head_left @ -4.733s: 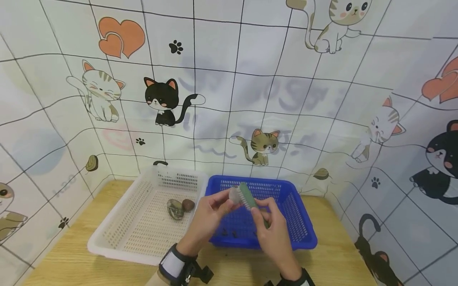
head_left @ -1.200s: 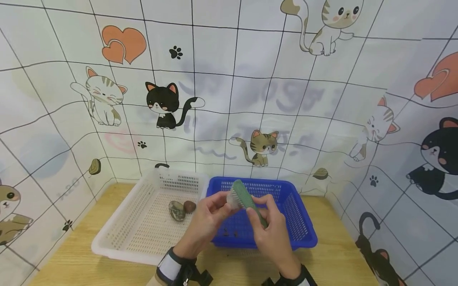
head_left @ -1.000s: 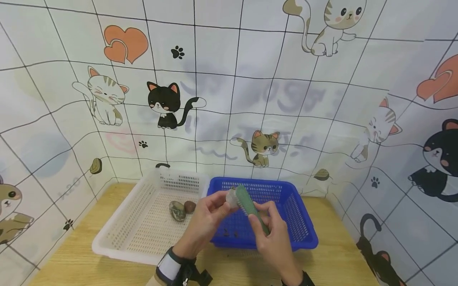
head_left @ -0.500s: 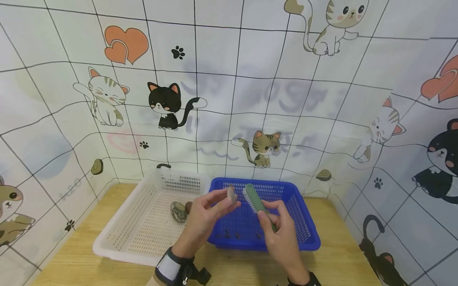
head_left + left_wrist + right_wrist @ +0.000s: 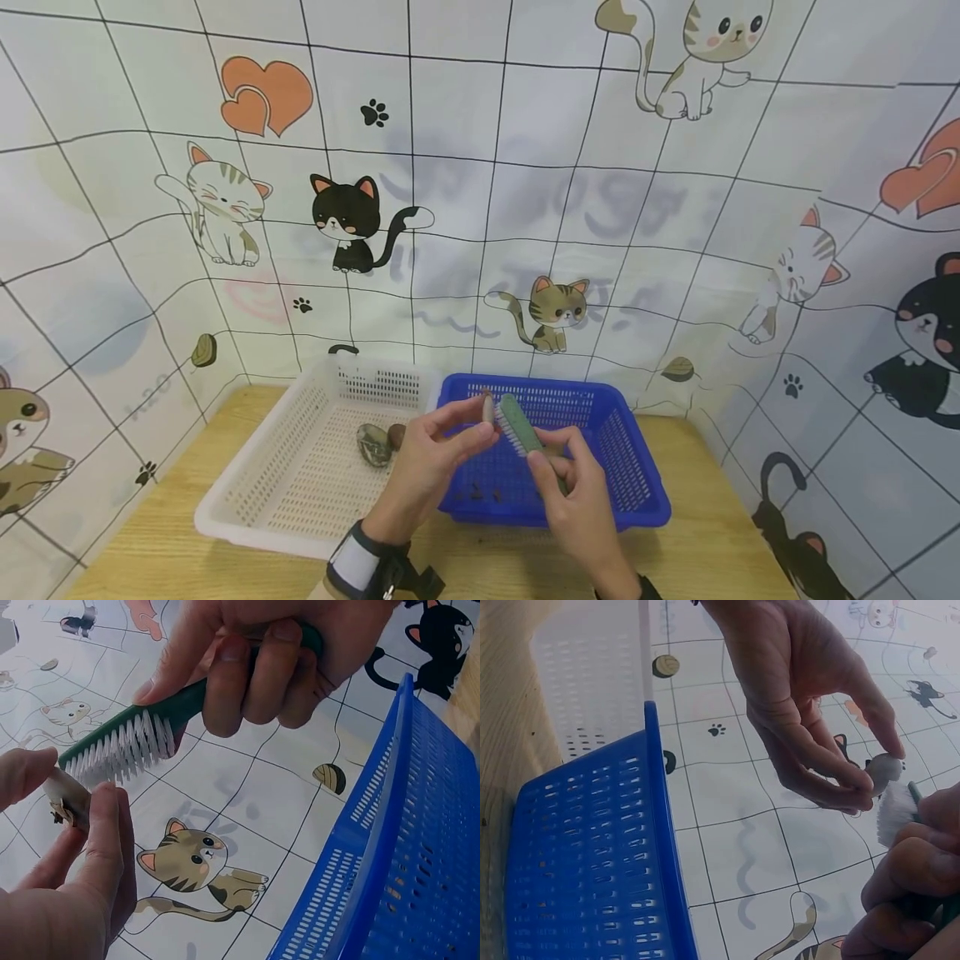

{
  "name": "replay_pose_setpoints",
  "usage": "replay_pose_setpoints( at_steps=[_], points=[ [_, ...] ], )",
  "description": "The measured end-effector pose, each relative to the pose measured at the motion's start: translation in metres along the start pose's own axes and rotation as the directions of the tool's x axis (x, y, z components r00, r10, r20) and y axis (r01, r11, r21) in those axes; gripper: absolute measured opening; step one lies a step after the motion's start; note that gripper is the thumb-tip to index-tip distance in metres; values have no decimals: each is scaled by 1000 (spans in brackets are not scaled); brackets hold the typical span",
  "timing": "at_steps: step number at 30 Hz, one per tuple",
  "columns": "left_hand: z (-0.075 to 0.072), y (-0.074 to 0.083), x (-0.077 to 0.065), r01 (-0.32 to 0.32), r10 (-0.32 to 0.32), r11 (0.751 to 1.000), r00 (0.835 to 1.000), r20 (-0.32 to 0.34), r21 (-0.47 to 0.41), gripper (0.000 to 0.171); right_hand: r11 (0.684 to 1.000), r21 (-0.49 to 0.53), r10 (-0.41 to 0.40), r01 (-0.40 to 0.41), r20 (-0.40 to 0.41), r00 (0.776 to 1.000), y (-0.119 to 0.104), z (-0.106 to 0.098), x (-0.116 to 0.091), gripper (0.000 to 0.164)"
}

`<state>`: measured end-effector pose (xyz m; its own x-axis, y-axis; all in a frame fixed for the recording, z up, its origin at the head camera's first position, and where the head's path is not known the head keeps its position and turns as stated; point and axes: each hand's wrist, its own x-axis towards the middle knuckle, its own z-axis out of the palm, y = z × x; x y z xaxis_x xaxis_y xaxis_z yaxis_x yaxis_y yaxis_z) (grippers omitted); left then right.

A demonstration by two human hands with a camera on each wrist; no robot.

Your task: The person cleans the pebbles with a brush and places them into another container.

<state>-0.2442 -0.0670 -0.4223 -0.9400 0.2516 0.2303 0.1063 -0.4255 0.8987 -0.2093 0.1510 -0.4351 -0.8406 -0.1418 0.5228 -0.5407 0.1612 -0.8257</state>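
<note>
Over the left part of the blue basket (image 5: 643, 475), the left hand (image 5: 429, 454) is pinching the stone (image 5: 488, 409), with thumb and fingers pressing on its edges. The right hand (image 5: 579, 493), over the middle of the blue basket, is gripping the handle of the brush (image 5: 191, 701), thumb lying along it. The bristles (image 5: 124, 754) are standing just beside the stone; whether they are touching cannot be told. The stone is looking hard, small and fairly light, so it should be surviving firm pressure, but its smooth face could be slipping; edges are seeming the best hold, clear of the ragged brown patch, which may be crumbling. The brush is probably weighing little, its handle stiff, its bristles yielding; the handle is suiting a grip near the head.
</note>
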Motion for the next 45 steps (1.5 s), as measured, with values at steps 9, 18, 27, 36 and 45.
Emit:
replay_pose_setpoints(
  at_steps=[9,18,27,36,45],
  points=[
    [-1,-1,1,39,-39,999,998,-43,-13,55,999,-7,33,-33,-24,999,0,-1,-1,23],
    [-4,2,0,20,-15,997,998,-64,73,59,999,-4,48,-49,-82,995,-2,-11,3,22],
    [-4,5,-3,-5,4,983,1000,5,183,57,998,34,62,-60,-44,997,-3,-18,4,23],
    [-2,5,-2,9,-7,971,1000,-9,238,59,997,1,80,-80,12,997,-6,-13,3,24],
    [-2,3,-2,15,-10,983,1000,-25,185,56,997,-44,60,-59,30,998,-3,-9,0,23]
  ],
)
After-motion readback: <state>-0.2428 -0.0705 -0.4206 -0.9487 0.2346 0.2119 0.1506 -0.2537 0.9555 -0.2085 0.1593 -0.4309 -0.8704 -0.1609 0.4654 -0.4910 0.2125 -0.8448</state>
